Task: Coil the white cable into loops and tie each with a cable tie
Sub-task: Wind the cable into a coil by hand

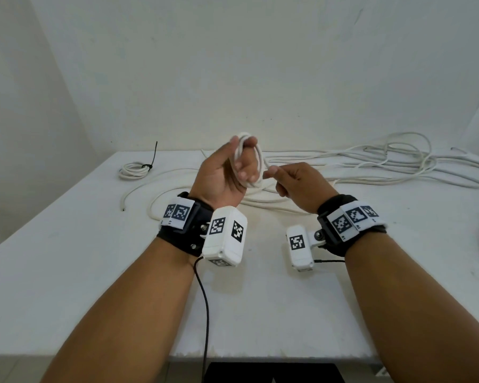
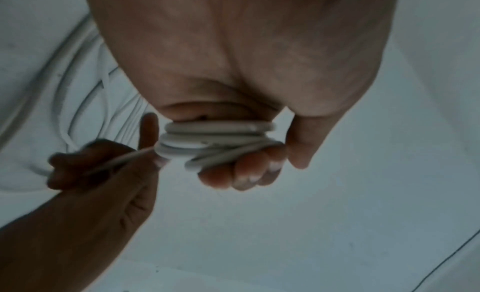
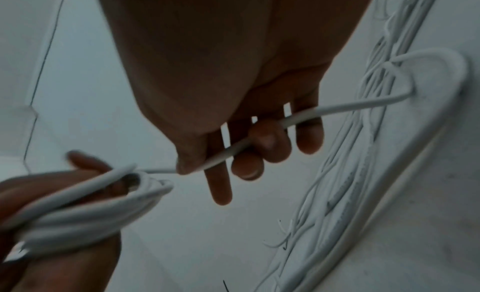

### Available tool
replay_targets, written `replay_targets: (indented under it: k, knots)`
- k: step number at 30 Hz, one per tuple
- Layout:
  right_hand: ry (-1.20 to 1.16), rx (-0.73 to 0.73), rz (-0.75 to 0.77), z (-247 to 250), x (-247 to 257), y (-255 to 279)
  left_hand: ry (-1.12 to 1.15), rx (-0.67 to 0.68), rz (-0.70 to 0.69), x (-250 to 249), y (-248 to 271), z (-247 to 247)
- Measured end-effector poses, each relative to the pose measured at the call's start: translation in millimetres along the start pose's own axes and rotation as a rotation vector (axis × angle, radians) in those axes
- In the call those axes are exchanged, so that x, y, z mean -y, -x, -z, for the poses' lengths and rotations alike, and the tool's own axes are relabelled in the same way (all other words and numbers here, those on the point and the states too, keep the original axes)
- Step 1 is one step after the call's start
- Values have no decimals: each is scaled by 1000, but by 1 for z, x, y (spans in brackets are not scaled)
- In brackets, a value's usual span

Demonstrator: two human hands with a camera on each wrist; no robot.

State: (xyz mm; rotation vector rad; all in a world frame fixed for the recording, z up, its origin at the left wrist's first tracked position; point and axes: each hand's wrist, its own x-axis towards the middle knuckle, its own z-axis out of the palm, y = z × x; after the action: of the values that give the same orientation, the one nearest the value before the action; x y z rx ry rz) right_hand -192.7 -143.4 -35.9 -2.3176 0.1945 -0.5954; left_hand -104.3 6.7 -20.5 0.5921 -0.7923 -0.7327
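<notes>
Left hand (image 1: 227, 172) held the white cable (image 1: 249, 158) wound around its fingers above the bench (image 1: 67, 258); right hand (image 1: 302, 186) pinched the feeding strand, best kept taut so turns stacked evenly.

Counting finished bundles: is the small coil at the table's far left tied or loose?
Tied: a black cable tie cinches the small coil, its tail sticking up.

A bare recording room: plain white walls (image 1: 260, 64) behind a white table (image 1: 260, 313).
</notes>
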Motion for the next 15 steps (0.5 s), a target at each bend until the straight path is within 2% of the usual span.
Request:
replay_targets:
  k: [2,5,9,12,15]
  knots:
    - [66,135,-34,-3,2,1,65,-35,-55,-2,-4,3]
    - [181,348,-51,-8,6,2,6,-191,-129,-2,-8,13]
    - [269,480,-69,-11,14,4,-144,-416,-174,4,-11,20]
    - [341,539,-32,-14,18,6,-372,-510,-181,5,-13,24]
    - [415,553,25,-16,24,8,-780,-481,-126,11,-8,23]
